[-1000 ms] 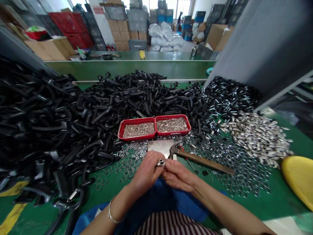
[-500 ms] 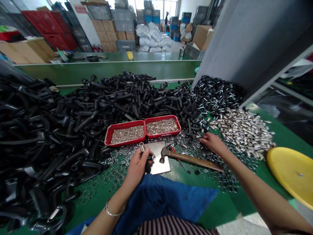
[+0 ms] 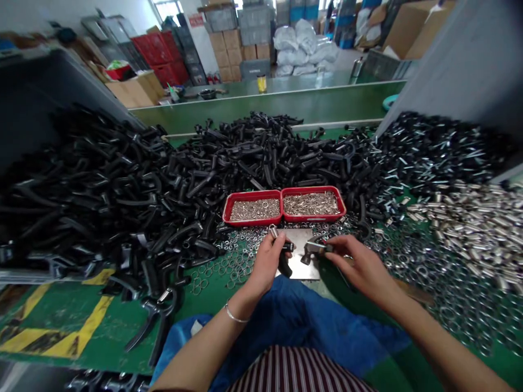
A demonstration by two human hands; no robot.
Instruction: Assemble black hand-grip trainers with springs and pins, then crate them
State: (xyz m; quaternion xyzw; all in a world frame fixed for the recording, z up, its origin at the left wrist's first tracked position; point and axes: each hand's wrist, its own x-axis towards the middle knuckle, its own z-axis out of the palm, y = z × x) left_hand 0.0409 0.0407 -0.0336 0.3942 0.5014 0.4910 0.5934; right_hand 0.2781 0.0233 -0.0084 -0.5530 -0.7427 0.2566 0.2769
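My left hand (image 3: 267,261) is closed around a black curved lever part (image 3: 285,267), and a coil spring (image 3: 273,231) sticks up by the thumb. Just right of it, my right hand (image 3: 353,261) is closed, its thumb and fingers pinching a small dark piece (image 3: 328,247) whose exact kind I cannot make out. That pinch is over the hammer (image 3: 310,249), whose head rests at the right side of a metal plate (image 3: 300,237). The hammer's wooden handle runs under my right hand and is mostly hidden.
Two red trays (image 3: 252,222) of small metal pieces stand behind the plate. Black levers (image 3: 163,190) are heaped left and behind. To the right are black-headed pins (image 3: 441,147), metal sleeves (image 3: 478,228) and scattered rings (image 3: 420,272). Blue cloth (image 3: 294,310) covers my lap.
My right hand has moved left from the rings and pins to the hammer head, close to my left hand. The view has turned left. My left hand keeps its hold on the lever part.
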